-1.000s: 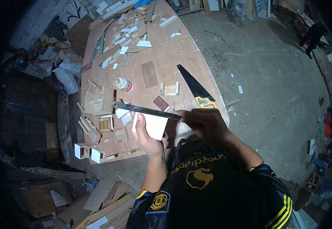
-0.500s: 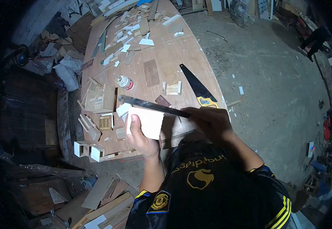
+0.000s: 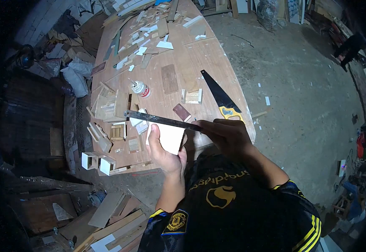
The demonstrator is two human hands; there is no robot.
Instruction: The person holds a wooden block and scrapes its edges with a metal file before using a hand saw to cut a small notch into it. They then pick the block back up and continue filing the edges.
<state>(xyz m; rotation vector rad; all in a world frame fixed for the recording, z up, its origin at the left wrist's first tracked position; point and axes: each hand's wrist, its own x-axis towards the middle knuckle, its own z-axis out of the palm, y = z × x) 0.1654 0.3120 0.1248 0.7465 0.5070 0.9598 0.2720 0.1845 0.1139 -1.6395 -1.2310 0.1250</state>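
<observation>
My left hand [image 3: 165,157] grips a pale, square-faced wooden piece [image 3: 168,136], thumb on its near face and the other fingers mostly hidden behind. A long dark metal file [image 3: 157,119] lies across the upper edge of that piece and seems to touch it. At its right end, my right hand [image 3: 227,133] is wrapped round the file; any handle is hidden in the fist. Just beyond the hands on the table are a reddish-brown sanding block [image 3: 181,112] and a small wooden frame [image 3: 192,97].
On the wooden worktable [image 3: 200,54] stand a glue bottle [image 3: 140,89] and a wooden box assembly [image 3: 109,105]. A handsaw [image 3: 220,94] with a yellow handle lies near the right edge. Offcuts [image 3: 149,42] cover the far end. Boards [image 3: 115,227] lean at lower left.
The file has slid left across the wooden piece, its tip reaching farther left and slightly lower. My right hand has moved left with it, while the wooden piece sits slightly farther right.
</observation>
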